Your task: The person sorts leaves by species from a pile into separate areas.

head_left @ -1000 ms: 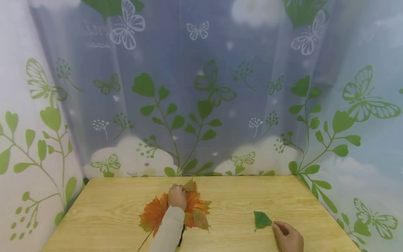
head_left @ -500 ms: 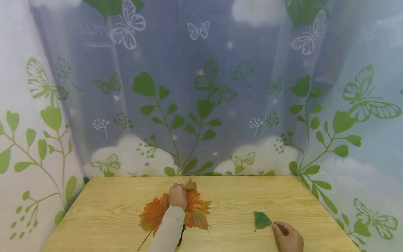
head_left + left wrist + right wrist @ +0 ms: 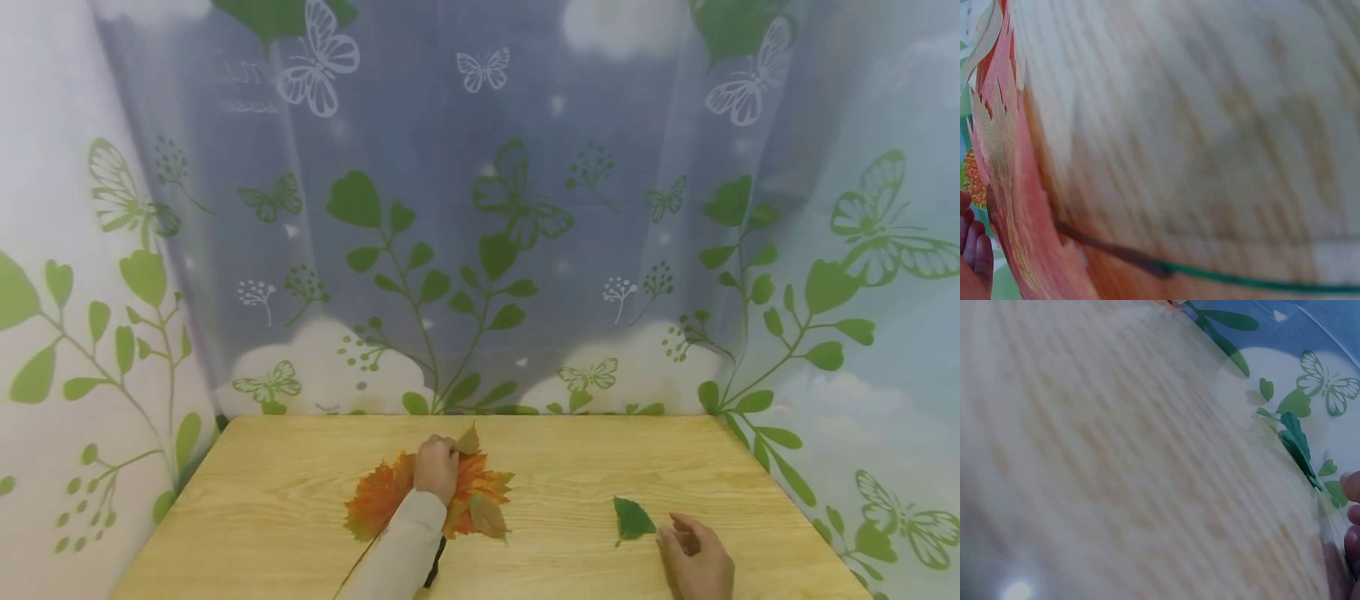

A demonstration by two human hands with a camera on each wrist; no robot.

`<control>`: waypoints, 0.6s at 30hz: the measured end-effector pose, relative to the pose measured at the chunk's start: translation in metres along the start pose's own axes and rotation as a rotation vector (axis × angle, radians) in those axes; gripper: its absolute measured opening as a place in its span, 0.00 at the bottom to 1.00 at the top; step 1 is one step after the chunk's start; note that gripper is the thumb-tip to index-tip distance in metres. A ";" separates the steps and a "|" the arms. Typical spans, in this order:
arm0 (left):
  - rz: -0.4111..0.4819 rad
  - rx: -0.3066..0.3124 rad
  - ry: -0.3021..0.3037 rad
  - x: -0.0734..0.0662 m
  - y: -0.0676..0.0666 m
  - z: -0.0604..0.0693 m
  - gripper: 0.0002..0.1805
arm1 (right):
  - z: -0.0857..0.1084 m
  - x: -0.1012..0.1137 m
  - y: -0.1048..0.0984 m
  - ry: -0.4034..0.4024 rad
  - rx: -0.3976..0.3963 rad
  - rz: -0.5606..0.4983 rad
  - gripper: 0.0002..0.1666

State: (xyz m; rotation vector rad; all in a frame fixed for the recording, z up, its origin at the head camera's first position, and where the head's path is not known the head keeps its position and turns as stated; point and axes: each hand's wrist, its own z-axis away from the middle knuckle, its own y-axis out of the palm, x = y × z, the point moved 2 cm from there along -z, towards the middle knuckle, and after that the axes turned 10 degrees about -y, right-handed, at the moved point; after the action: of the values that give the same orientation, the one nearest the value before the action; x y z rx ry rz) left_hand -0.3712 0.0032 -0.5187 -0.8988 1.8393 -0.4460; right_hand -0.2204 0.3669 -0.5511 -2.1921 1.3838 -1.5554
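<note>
In the head view a spray of orange maple leaves (image 3: 378,500) lies on the wooden table, its leaves fanning out on both sides of my left hand (image 3: 437,467). The fingers of that hand are curled and grip the middle of the spray; what they hold exactly is hidden. Brownish leaves stick out beside it. The left wrist view shows the curled fingers (image 3: 975,250) and a stem (image 3: 1235,278) with a green part. To the right, a single green leaf (image 3: 633,518) lies flat. My right hand (image 3: 697,557) is just right of its stem, with index finger lifted and thumb apart.
The wooden table (image 3: 285,467) ends in a straight far edge. Behind and on both sides hangs a curtain (image 3: 420,275) printed with butterflies and plants. A thin black strip (image 3: 435,562) lies by the left sleeve (image 3: 405,542).
My right hand has let go of the green leaf's stem, its index finger rising away from the thumb. The left hand stays on the orange leaves. The head view has shifted slightly.
</note>
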 end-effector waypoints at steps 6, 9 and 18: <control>0.007 0.000 0.022 0.003 0.000 0.002 0.03 | 0.006 0.024 0.010 -0.059 0.030 -0.029 0.17; 0.001 -0.001 0.027 0.006 0.001 0.002 0.03 | 0.009 0.046 0.022 -0.101 0.118 -0.102 0.17; 0.026 0.007 0.014 0.009 0.002 0.003 0.02 | 0.019 0.103 0.078 -0.092 0.517 -0.419 0.24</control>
State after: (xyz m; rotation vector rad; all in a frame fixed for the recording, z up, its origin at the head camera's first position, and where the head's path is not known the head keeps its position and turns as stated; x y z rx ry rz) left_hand -0.3709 -0.0019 -0.5268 -0.8675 1.8587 -0.4431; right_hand -0.2467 0.2408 -0.5322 -2.2511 0.4296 -1.6630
